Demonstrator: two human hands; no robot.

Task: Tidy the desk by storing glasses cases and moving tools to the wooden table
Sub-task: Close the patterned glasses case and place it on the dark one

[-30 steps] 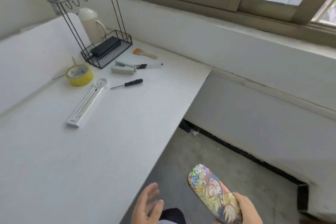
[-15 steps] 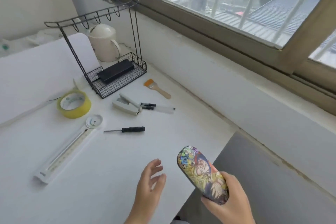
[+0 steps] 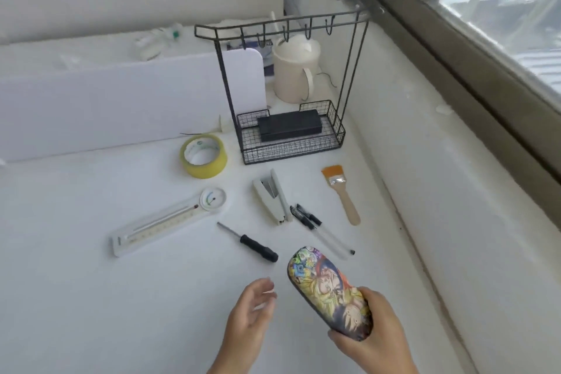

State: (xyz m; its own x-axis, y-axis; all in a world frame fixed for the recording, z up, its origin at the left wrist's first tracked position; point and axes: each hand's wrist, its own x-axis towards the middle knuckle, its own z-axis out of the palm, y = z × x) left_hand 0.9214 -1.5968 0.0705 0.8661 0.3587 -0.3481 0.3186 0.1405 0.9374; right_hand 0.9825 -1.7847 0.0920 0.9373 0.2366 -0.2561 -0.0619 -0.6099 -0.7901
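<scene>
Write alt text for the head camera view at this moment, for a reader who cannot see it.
A person's right hand holds a colourful cartoon-print glasses case above a white desk, the left hand open beside it. Ahead lie a screwdriver, stapler, pens, brush, yellow tape roll and thermometer, before a wire rack holding a black case.

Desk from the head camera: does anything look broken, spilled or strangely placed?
Nothing looks spilled or broken. The stapler lies hinged open beside two pens. The tools lie scattered at mixed angles. The right hand holds a printed glasses case above the desk; the left hand is open.
</scene>
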